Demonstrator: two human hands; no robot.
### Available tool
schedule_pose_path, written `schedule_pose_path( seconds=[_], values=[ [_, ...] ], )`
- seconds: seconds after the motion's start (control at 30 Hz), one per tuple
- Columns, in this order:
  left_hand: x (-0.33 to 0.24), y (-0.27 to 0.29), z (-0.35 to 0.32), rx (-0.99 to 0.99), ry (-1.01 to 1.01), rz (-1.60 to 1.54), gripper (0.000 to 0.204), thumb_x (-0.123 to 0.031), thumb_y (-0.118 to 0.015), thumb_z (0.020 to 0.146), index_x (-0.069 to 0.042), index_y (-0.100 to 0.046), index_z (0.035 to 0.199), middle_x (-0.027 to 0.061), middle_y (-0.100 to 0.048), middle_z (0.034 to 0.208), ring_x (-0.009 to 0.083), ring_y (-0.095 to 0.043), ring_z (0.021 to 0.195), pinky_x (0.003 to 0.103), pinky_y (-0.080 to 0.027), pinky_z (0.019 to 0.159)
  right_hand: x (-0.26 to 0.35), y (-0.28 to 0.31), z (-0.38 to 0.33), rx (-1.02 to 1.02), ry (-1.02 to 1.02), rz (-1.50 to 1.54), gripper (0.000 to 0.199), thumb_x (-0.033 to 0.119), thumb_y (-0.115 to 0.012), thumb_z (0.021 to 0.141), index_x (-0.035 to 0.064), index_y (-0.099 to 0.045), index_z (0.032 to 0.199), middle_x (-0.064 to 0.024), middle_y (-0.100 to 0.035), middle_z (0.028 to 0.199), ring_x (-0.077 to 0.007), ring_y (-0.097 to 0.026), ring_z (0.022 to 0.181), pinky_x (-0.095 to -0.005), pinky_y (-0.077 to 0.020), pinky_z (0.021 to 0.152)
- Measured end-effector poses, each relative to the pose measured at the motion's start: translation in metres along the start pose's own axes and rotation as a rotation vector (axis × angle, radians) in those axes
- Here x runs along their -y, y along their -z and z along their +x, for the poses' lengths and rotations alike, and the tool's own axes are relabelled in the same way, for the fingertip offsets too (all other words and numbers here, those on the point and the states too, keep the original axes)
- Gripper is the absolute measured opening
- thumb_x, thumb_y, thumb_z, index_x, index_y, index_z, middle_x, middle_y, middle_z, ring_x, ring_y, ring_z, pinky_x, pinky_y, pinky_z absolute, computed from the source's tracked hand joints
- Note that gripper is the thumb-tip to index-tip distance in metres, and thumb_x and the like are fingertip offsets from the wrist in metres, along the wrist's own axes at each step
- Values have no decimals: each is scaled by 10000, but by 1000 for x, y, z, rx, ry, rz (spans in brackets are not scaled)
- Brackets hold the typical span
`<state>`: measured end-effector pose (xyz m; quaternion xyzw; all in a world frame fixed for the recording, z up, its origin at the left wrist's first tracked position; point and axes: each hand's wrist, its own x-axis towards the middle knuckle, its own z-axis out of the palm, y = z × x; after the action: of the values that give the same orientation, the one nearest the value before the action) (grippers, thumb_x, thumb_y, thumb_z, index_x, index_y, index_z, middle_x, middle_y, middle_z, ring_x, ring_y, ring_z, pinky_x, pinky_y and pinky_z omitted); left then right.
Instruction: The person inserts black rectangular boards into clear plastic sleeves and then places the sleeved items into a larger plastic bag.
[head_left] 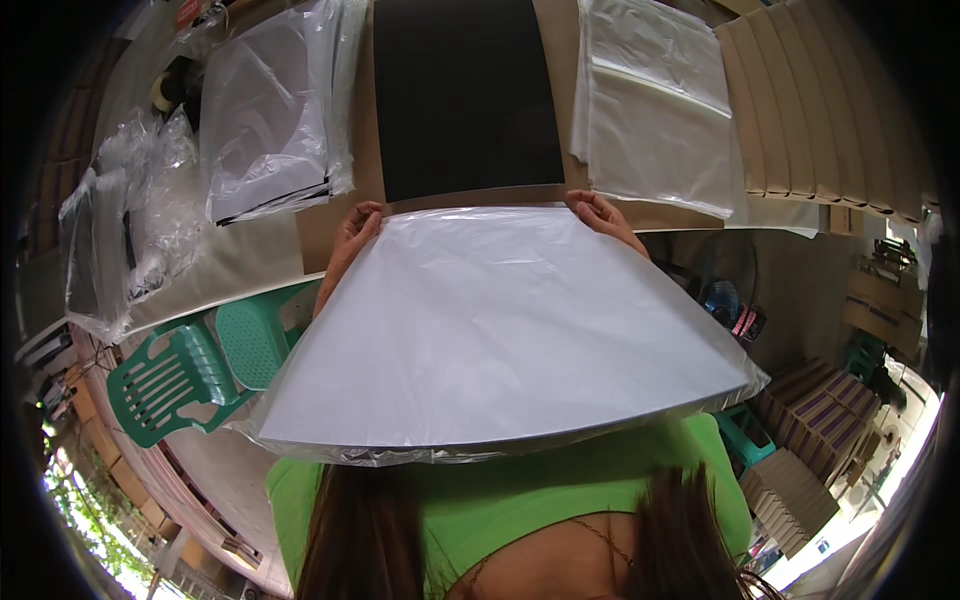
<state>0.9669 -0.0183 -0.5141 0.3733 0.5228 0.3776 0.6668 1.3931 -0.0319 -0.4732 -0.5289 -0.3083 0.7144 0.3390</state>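
Note:
A large white sheet in a clear plastic bag (490,330) stretches from the table's near edge to my green top. My left hand (358,228) has its fingers curled at the bag's far left corner. At the far right corner my right hand (603,214) grips the bag in the same way, partly hidden by it. The plastic is wrinkled near the far edge and sticks out past the sheet at the near edge. Just beyond both hands a black rectangular sheet (468,100) lies flat on brown cardboard (330,240).
Stacked clear plastic bags (660,130) lie right of the black sheet. Bagged sheets (270,120) and crumpled plastic (165,200) lie left. Folded cardboard (800,100) lines the far right. Green plastic chairs (180,385) stand below the table at left, a fan (722,298) at right.

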Motion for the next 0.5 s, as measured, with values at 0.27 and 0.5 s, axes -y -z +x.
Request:
schedule_pose_path(
  seconds=[0.27, 0.5],
  values=[
    [-20, -13, -5, 117, -94, 131, 196, -77, -556, 890, -57, -505, 1078, 5, -543, 937, 60, -502, 876, 204, -401, 783, 29, -19, -18, 12, -59, 282, 366, 151, -639, 851, 47, -484, 1166, 3, -555, 804, -10, -552, 645, -130, -493, 557],
    [-38, -19, -10, 128, -77, 224, 121, -43, -516, 896, -49, -511, 1017, -2, -539, 904, 76, -503, 826, 218, -407, 752, 2, -14, -5, 51, 15, 366, 424, 129, -594, 877, 91, -413, 1259, 3, -540, 844, -18, -521, 651, -164, -451, 578]
  ],
)
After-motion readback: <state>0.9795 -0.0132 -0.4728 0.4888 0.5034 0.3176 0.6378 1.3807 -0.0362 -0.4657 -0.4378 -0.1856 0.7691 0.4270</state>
